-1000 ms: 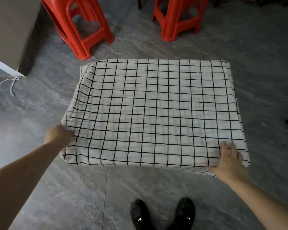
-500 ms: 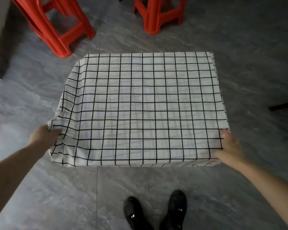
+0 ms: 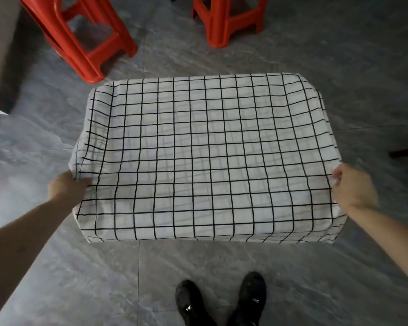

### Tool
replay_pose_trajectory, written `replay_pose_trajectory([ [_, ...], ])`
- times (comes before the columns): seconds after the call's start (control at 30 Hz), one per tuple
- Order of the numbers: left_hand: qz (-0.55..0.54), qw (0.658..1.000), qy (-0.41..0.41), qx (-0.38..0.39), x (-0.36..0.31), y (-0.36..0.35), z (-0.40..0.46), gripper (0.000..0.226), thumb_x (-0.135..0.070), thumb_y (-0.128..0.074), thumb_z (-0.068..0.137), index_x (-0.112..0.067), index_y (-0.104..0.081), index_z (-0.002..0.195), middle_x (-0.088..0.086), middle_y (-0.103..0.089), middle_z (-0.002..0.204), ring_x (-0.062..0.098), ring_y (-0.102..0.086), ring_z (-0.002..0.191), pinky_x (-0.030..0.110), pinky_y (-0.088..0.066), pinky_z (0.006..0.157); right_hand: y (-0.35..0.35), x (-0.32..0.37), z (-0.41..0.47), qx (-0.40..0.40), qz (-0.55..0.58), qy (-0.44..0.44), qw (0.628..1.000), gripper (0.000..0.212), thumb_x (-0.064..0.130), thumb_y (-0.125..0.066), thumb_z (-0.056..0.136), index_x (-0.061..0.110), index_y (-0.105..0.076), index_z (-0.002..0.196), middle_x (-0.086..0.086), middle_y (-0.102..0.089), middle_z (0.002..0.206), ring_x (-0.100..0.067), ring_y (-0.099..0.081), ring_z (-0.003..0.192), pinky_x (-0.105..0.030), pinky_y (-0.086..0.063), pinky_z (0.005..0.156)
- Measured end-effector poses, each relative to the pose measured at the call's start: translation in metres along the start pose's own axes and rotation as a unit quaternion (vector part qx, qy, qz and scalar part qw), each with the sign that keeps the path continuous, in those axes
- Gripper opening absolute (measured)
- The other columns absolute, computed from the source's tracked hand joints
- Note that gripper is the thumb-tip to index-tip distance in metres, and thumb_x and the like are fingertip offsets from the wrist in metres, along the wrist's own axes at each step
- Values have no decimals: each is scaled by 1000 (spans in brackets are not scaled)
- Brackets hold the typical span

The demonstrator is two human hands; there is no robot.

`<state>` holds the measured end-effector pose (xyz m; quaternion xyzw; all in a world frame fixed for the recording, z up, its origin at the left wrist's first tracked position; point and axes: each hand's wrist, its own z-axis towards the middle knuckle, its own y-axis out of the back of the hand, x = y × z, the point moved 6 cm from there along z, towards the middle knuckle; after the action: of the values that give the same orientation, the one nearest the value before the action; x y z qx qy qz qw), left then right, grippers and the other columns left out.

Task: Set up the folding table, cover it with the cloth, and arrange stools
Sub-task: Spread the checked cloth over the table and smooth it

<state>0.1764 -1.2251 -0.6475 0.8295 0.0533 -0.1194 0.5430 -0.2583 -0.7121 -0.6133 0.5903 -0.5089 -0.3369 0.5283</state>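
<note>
Table stands, fully covered by cloth. Left hand and right hand pinch its side edges, near corners. Two stools unplaced, far side; arranging remains.

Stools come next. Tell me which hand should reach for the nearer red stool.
Left. The left hand grips the cloth at the table's left edge, the side where the nearer red stool stands. The right hand would probably have to cross over the table.
</note>
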Motion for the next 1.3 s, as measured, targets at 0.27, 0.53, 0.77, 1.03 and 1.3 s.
replay_pose_trajectory([
  [0.27,-100,995,-6,-26,4,-15,-37,67,-37,-52,96,-8,-18,147,24,-28,149,45,-36,131,54,-32,106,-21,9,-37,45,7,42,998,59,-5,-59,79,2,-40,135,-18,-29,147,-40,-35,130,-52,-41,100],
  [0.53,186,925,-323,69,-4,-53,-125,88,-47,-63,66,-25,-29,145,6,-26,151,35,-37,129,56,-46,90,-62,2,-103,165,-76,8,983,90,2,-75,71,18,-22,142,-22,-28,132,-38,-32,122,-50,-48,85],
  [0.77,324,906,-268,56,-6,-75,-135,109,-17,-78,73,-28,-5,154,4,7,159,30,-11,142,37,-55,79,-64,7,-92,87,-42,36,995,62,-15,-62,75,8,-33,124,-25,-52,114,-42,-50,103,-48,-45,77],
  [1.03,288,920,-255,79,-5,-74,-135,111,-8,-77,72,-31,-5,153,1,11,159,30,-5,144,44,-55,88,-69,-14,-85,118,97,-17,988,86,-14,-71,70,17,-32,140,-22,-40,136,-44,-43,119,-53,-41,99],
  [1.3,360,854,-372,55,-54,-91,-179,131,-53,-74,73,-22,28,148,13,42,150,33,21,146,45,-5,120,-68,-25,-89,115,39,-100,987,103,7,-83,64,21,-20,146,-20,-18,144,-38,-27,124,-54,-42,92],
])
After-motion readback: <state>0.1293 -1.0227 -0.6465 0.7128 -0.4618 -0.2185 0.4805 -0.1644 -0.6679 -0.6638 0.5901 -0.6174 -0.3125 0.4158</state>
